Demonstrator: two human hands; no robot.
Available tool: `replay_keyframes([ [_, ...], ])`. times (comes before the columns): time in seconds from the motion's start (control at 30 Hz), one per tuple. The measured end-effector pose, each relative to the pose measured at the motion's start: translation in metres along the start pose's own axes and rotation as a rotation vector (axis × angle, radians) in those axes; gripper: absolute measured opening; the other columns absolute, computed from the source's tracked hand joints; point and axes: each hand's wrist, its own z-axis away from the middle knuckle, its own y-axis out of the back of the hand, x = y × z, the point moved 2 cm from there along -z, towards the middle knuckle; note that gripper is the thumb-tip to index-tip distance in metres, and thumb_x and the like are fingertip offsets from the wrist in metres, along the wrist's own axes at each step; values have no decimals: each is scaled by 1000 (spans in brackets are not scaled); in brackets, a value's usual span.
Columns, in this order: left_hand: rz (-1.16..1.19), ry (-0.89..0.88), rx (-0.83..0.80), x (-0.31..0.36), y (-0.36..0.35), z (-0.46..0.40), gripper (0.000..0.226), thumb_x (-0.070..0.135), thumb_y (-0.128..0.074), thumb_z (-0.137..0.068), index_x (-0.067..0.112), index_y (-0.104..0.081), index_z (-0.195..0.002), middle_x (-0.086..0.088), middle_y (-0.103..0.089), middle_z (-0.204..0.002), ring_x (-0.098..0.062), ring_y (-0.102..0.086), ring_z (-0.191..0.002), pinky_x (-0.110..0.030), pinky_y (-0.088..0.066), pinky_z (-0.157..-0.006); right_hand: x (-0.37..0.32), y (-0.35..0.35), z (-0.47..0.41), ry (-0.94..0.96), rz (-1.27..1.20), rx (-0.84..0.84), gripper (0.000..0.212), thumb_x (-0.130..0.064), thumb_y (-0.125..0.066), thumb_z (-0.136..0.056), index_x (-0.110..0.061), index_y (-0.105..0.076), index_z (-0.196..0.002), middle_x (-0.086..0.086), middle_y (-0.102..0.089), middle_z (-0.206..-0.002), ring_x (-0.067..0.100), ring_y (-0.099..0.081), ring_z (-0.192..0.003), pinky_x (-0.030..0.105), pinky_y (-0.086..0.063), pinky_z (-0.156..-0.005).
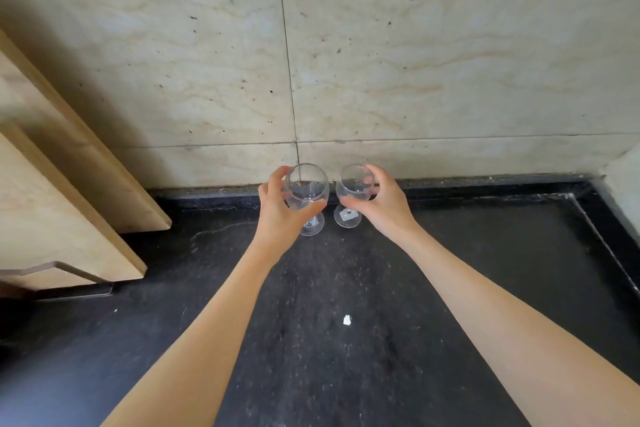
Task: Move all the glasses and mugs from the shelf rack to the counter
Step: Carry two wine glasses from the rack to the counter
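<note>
Hands are seen from above, reaching forward over a black speckled stone counter (346, 288) toward its back edge, where it meets a wall of pale veined tiles (415, 45). A clear stemmed wine glass on the left (306, 196) is gripped round its bowl by the left hand (277, 211), thumb in front and fingers curled behind. A second clear stemmed wine glass on the right (353, 194), with a small pale sticker on its foot, is gripped the same way by the right hand (384, 204). Both glasses stand upright, close together but apart, and their round feet appear to rest on or just above the counter near the wall; contact cannot be confirmed. The step is judged to be setting both down. It would be done well if each foot is lowered flat, the bowls are kept from knocking together, and the fingers are loosened only once each glass stands steady. Pale wooden boards (69, 184) lean at the left. A small white scrap (347, 320) lies on the counter nearer the viewer.
</note>
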Motion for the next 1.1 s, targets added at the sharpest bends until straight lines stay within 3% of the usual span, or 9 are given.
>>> replay_keyframes([
  [0.37, 17, 16, 27, -9, -6, -19, 73, 27, -75, -74, 26, -32, -134, -4, -33, -135, -17, -48, -112, -29, -42, -86, 9, -13, -15, 3, 42, -15, 60, -22, -77, -70, -24, -49, -123, -8, -51, -110, 17, -54, -106, 28, -43, -85],
  [0.5, 15, 14, 9, -9, -9, -20, 74, 26, -76, -74, 26, -31, -134, -1, -31, -127, -17, -46, -110, -33, -44, -93, 10, -16, -16, 1, 54, -14, 63, -22, -78, -70, -23, -47, -125, -3, -50, -116, 19, -53, -109, 33, -45, -90],
  [0.7, -5, 27, -18, -5, -9, -21, 77, 27, -76, -74, 26, -31, -136, 0, -30, -127, -19, -43, -114, -37, -43, -98, 10, -18, -16, -46, 81, -49, 86, -24, -77, -73, -21, -26, -142, 5, -37, -142, 22, -44, -125, 32, -39, -99],
  [0.83, -97, 25, -55, 3, -8, -23, 83, 25, -75, -75, 21, -25, -142, -9, -29, -142, -23, -40, -124, -33, -38, -98, 3, -10, -11, -67, 120, -79, 93, -25, -76, -74, -21, -16, -146, 7, -31, -148, 25, -38, -131, 45, -37, -107],
  [0.97, -110, 79, -103, 10, -4, -17, 96, 28, -74, -76, 19, -9, -147, -10, -21, -150, -24, -32, -133, -36, -34, -103, -11, 1, 1, -73, 155, -102, 98, -32, -74, -76, -22, -7, -148, 4, -19, -154, 23, -30, -137, 39, -31, -110],
  [1.1, -153, 57, -114, 22, 12, 0, 94, 39, -68, -79, 21, -6, -148, -8, -14, -154, -23, -26, -137, -35, -30, -103, -37, 17, 20, -3, 243, -97, 85, -33, -63, -84, -21, -8, -148, 1, -14, -156, 19, -21, -141, 31, -23, -108],
])
